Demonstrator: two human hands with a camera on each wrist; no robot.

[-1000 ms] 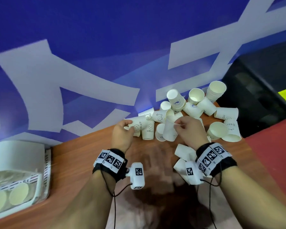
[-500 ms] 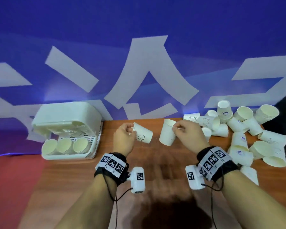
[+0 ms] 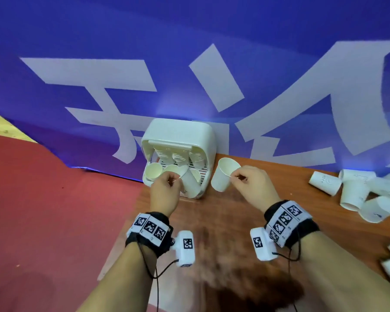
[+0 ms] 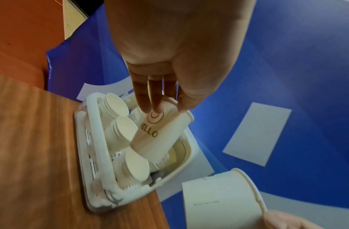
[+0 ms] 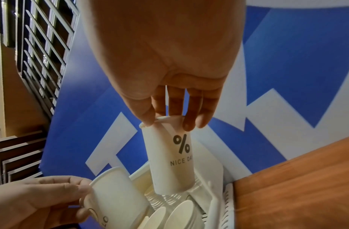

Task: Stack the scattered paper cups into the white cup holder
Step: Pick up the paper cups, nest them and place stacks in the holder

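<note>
Paper cups fill both your hands. From the head view, your left hand (image 3: 166, 188) pinches the rim of the HELLO cup (image 3: 190, 184) right over the front of the white cup holder (image 3: 178, 136), base pointing down toward the stacks; your right hand (image 3: 250, 183) pinches the NICE DAY cup (image 3: 223, 177) by its rim just beside the holder's right wall. The left is nearer the slots, so I judge it goes in first. Scattered cups (image 3: 351, 192) lie well apart at the right of the wooden table (image 3: 223, 221).

From the left wrist, your fingers (image 4: 156, 96) clamp the HELLO cup (image 4: 156, 134), tilted, its base beside three lying stacks (image 4: 120, 128) inside the holder (image 4: 95, 147).

From the right wrist, thumb and fingers (image 5: 189, 111) nip the NICE DAY cup (image 5: 169, 162), long axis nearly upright, above the holder (image 5: 214, 206). Your left hand's cup (image 5: 119, 196) crowds the same opening.
</note>
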